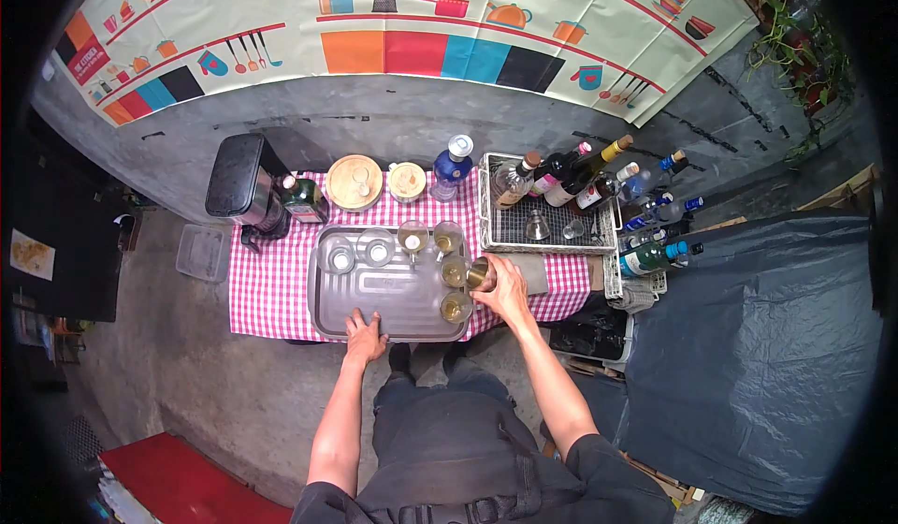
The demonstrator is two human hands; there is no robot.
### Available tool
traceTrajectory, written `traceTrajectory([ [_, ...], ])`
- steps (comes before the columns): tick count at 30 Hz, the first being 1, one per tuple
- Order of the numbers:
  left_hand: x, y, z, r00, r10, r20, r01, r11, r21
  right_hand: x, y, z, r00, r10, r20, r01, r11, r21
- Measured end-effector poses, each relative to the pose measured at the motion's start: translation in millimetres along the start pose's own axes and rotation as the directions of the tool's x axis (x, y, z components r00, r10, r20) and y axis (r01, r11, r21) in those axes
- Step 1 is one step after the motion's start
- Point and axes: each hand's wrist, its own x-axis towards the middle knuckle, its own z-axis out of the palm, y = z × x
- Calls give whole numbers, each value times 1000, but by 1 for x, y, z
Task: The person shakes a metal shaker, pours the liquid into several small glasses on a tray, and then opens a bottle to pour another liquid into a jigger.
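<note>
A grey metal tray (383,311) lies on a checked tablecloth in front of me. My left hand (367,335) rests on its near edge, fingers spread, holding nothing. At the tray's right side, my right hand (506,290) grips a gold-coloured metal cup (480,271), tilted beside a glass (454,272). Another glass (456,308) stands nearer to me, and both seem to hold a little pale liquid. Along the far side are a glass (446,239), a stemmed glass (412,236) and two clear round glasses (376,247) (338,257).
Behind the tray stand a black coffee machine (245,182), a dark green bottle (305,201), a wooden plate (354,183), a lidded cup (407,181) and a blue bottle (452,170). To the right, a white wire basket (486,234) holds several bottles. More bottles (655,257) fill another basket.
</note>
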Motion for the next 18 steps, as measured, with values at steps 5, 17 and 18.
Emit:
traceTrajectory([
  [5,-1,1,-1,1000,-6,1,6,1000,-5,7,-12,-16,1000,24,-15,-19,962,273],
  [17,-4,6,-5,999,-34,30,34,999,-20,50,-21,-17,992,-29,-126,37,997,64],
  [18,-4,5,-4,999,-26,19,26,999,-21,52,-21,-16,992,-31,-125,39,997,63],
])
